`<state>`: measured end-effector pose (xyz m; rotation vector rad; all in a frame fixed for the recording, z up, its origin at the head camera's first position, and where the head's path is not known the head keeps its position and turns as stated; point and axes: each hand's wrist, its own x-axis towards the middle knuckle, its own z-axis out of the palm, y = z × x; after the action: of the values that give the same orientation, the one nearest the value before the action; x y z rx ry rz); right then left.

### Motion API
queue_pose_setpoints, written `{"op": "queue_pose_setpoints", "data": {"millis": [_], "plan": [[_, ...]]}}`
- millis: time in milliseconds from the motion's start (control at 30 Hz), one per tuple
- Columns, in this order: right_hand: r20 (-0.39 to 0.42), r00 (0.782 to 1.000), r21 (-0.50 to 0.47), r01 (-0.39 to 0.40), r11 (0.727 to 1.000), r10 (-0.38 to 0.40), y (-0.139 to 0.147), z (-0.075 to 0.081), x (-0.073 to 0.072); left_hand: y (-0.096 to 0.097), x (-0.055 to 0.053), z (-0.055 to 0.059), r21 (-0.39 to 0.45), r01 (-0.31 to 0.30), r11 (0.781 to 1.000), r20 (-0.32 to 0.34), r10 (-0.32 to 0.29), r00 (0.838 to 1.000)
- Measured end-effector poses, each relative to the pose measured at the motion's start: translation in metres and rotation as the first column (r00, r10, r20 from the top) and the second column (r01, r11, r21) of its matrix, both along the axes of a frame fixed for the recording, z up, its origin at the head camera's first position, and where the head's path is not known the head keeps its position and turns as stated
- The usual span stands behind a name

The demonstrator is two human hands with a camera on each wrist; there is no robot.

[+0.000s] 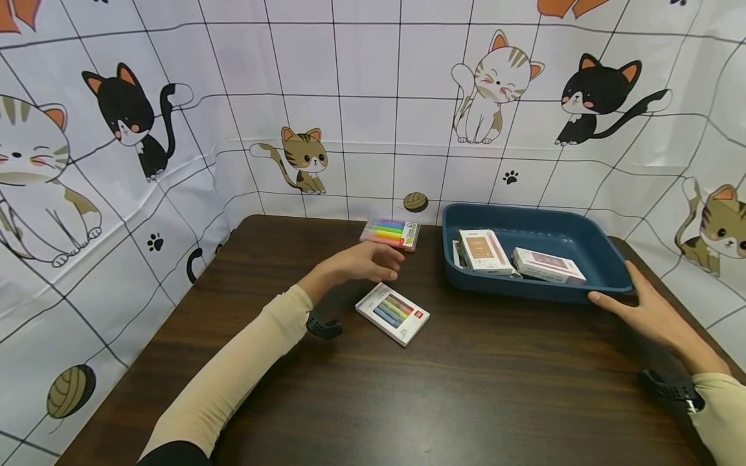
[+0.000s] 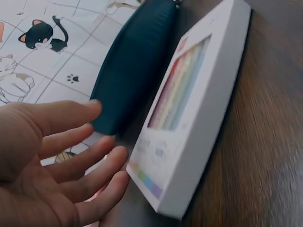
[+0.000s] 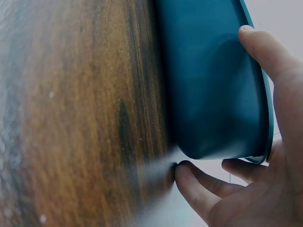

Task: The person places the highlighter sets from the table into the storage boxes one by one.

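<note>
My left hand (image 1: 370, 262) hovers palm down over the table, its fingers loosely bent with nothing in them. Just in front of it lies a flat white box (image 1: 393, 314) with a window of coloured sticks. In the left wrist view, the fingertips are right by an end of that white box (image 2: 182, 118). Beyond the hand is a clear pack of rainbow-coloured pens (image 1: 390, 233). My right hand (image 1: 653, 310) holds the near right corner of a blue bin (image 1: 524, 291). Its thumb (image 3: 267, 49) presses the rim, while the other fingers reach around the corner.
Inside the bin lie a white box with an orange-brown panel (image 1: 485, 251) and another white box with a mauve panel (image 1: 549, 265). A cat-print sheet (image 1: 373, 116) surrounds the dark wooden table (image 1: 408, 401) at the back and sides.
</note>
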<state>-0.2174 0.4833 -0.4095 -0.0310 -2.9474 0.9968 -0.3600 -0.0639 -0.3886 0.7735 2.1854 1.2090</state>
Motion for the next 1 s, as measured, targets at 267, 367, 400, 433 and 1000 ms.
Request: {"op": "queue_pose_setpoints", "data": {"millis": [267, 367, 400, 433, 1000], "plan": [[0.000, 1.000, 0.002, 0.004, 1.000, -0.004, 0.001, -0.001, 0.001, -0.010, -0.002, -0.004, -0.088, 0.119, 0.989, -0.106, -0.128, 0.986], [0.002, 1.000, 0.006, 0.005, 1.000, -0.005, 0.000, 0.000, 0.000, -0.014, -0.001, -0.005, -0.082, 0.154, 0.985, -0.107, -0.163, 0.981], [0.003, 1.000, 0.006, 0.005, 1.000, -0.005, 0.000, 0.000, 0.000, -0.015, -0.001, -0.005, -0.082, 0.164, 0.983, -0.107, -0.172, 0.979], [0.005, 1.000, 0.007, 0.005, 1.000, -0.005, 0.000, 0.000, 0.000, -0.016, -0.001, -0.005, -0.083, 0.171, 0.982, -0.108, -0.180, 0.978], [0.011, 1.000, -0.020, -0.001, 1.000, 0.001, 0.003, 0.000, -0.003, -0.030, 0.008, 0.000, -0.283, 0.354, 0.891, -0.130, -0.401, 0.907]]}}
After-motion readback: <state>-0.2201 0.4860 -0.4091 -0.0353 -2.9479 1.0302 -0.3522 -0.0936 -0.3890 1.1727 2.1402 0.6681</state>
